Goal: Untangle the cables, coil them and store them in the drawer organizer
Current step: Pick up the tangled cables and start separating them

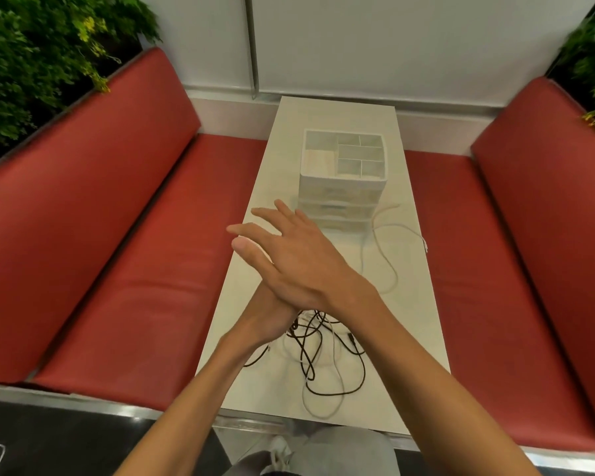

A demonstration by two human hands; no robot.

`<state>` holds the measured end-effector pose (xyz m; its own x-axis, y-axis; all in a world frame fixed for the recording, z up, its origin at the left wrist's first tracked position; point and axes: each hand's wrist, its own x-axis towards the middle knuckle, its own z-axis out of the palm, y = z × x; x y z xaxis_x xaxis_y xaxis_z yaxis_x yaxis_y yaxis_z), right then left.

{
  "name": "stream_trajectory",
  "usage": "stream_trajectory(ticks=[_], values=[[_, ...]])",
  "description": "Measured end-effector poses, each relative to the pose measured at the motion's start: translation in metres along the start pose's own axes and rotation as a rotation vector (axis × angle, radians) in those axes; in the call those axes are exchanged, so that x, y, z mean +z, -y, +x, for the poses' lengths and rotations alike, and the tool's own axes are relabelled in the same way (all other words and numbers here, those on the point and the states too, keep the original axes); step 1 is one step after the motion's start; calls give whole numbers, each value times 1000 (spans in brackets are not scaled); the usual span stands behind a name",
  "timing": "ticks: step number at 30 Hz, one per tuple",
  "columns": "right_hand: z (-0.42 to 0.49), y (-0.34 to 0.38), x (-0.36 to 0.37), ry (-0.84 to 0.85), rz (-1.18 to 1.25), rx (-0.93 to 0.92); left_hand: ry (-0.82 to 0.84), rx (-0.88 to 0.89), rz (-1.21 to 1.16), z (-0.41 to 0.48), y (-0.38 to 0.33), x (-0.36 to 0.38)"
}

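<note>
A tangle of black and white cables lies on the near half of the narrow white table. A separate white cable snakes beside the white drawer organizer, which stands at mid-table with open top compartments and closed drawers. Above the table my right hand lies flat across my left hand, palms together, fingers straight. Neither hand holds a cable. My left fingers are mostly hidden under my right hand.
Red padded benches flank the table on both sides, the right one close to the table edge. A white wall stands behind, with green plants at the upper corners. My knees show below the near table edge.
</note>
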<state>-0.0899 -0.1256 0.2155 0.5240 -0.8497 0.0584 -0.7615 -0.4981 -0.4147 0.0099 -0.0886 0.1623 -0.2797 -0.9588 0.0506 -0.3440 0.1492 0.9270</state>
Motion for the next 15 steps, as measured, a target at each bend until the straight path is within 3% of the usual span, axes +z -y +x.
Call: stream_trajectory(ticks=[2, 4, 7, 9, 12, 15], values=[[-1, 0, -9, -6, 250, -47, -68, -44, -100, 4, 0, -1], [-4, -5, -19, -44, 719, -46, -128, -14, -306, 10, 1, 0], [-9, -18, -5, -174, 1106, 105, -244, 38, -556, 17, 4, -5], [-20, -25, 23, -107, 1036, 171, -312, 62, -647, 22, -3, -13], [-41, -39, 81, 80, 713, 220, -393, 49, -804, 32, -14, -29], [-62, -51, 120, -7, 620, 232, -362, -12, -1069, 35, -14, -43]])
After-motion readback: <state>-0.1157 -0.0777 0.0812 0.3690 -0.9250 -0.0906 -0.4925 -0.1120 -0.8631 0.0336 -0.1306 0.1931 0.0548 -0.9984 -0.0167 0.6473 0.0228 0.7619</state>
